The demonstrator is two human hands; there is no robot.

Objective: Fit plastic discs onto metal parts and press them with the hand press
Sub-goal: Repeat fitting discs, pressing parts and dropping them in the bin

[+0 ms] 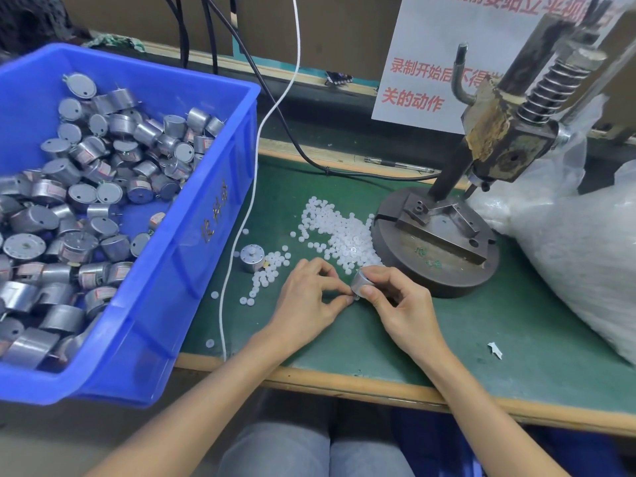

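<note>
My right hand (395, 301) grips a small silver metal cylinder (360, 279), tilted toward the left, just above the green mat. My left hand (309, 297) pinches its thumb and forefinger at the cylinder's lower end, on a small white plastic disc (357, 298) that is mostly hidden. A heap of white plastic discs (339, 228) lies on the mat behind my hands. Another metal cylinder (252, 258) stands upright to the left. The hand press (444, 235) stands at the right with its round base beside my right hand.
A blue bin (192, 215) holding several metal cylinders fills the left side. A clear bag (578, 256) of white discs bulges at the right. A white cord (237, 235) and black cables cross the green mat (481, 339). A printed sign leans behind the press.
</note>
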